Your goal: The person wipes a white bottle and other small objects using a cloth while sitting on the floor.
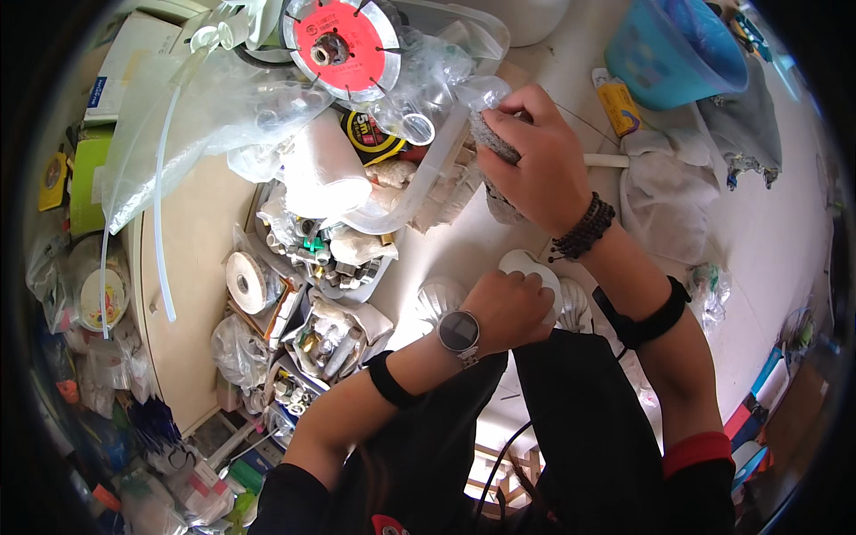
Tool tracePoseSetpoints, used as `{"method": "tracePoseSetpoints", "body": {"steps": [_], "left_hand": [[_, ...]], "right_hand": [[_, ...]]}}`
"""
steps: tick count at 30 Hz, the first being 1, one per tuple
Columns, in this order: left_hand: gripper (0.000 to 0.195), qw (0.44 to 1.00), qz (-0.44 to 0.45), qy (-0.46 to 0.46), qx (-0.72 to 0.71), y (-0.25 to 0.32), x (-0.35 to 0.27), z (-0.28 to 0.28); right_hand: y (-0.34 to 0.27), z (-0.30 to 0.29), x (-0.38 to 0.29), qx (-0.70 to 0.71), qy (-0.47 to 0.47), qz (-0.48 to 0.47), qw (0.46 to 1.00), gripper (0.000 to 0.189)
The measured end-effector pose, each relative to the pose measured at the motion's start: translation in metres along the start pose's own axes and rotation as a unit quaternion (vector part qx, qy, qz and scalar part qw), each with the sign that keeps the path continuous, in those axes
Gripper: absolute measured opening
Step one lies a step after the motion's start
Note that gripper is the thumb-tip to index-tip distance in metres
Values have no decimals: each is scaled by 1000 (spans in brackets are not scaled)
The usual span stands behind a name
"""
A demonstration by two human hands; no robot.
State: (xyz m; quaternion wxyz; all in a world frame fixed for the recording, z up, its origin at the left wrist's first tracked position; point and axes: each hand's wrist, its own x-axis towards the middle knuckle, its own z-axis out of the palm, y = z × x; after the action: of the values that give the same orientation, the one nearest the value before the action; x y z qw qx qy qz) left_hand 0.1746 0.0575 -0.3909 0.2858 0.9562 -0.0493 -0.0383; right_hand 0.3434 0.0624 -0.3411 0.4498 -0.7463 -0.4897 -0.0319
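Note:
My right hand (538, 157) grips a rough, speckled grey piece (503, 208), whose material I cannot make out. It is held above the tiled floor, close to the corner of a clear plastic bin (428, 180). Below, my left hand (511, 307) is curled over a white rounded object (535, 264), near my knees. Its fingertips are hidden, so whether they hold that object is unclear. In the bin lie a red diamond saw blade (364, 73), a yellow-and-black tape measure (371, 137), a white roll (328, 167) and crumpled plastic bags.
Left of my feet stand containers of metal pipe fittings (344, 274) and a roll of white tape (245, 282). A wooden cabinet (190, 281) rises beyond them. To the right are a blue waste bin (675, 60), a small yellow box (616, 107) and a whitish cloth (669, 194).

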Motion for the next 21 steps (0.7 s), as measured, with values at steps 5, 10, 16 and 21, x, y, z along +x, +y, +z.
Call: {"method": "tracePoseSetpoints", "body": {"steps": [5, 10, 16, 21], "left_hand": [[27, 999, -15, -34, -21, 4, 0, -7], [28, 999, -23, -28, -8, 5, 3, 11], [30, 997, -46, -60, -18, 6, -1, -5], [30, 999, -15, -9, -38, 3, -5, -5]], "right_hand": [[-9, -8, -2, -13, -61, -43, 997, 28], [-19, -17, -6, 2, -117, -87, 989, 29], [-12, -16, -13, 92, -116, -61, 987, 29], [30, -22, 16, -33, 5, -31, 999, 29]]}}
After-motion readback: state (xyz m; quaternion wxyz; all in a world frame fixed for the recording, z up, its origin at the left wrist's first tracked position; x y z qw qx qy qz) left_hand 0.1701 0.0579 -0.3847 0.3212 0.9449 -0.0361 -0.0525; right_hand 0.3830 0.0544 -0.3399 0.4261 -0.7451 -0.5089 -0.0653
